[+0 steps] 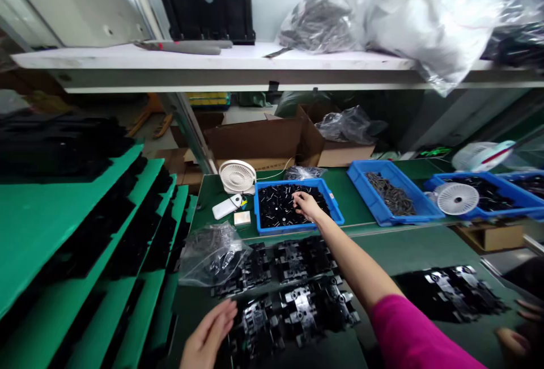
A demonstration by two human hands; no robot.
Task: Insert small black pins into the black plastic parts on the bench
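The right hand (306,204) reaches into the blue bin (335,202) at the frame's centre, fingers curled among small black parts (276,207), though whether the grip holds one I cannot tell; the left hand (208,338), released and flat, rests at lower centre beside the black moulded pieces (297,306) on the green table (403,250).

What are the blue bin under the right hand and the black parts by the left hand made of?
Blue rectangular bin under the right hand: likely moulded plastic, uniform colour, slight sheen. Black blocky parts by the left hand: probably glossy plastic with silvery, possibly metal, inserts; too blurred to confirm.
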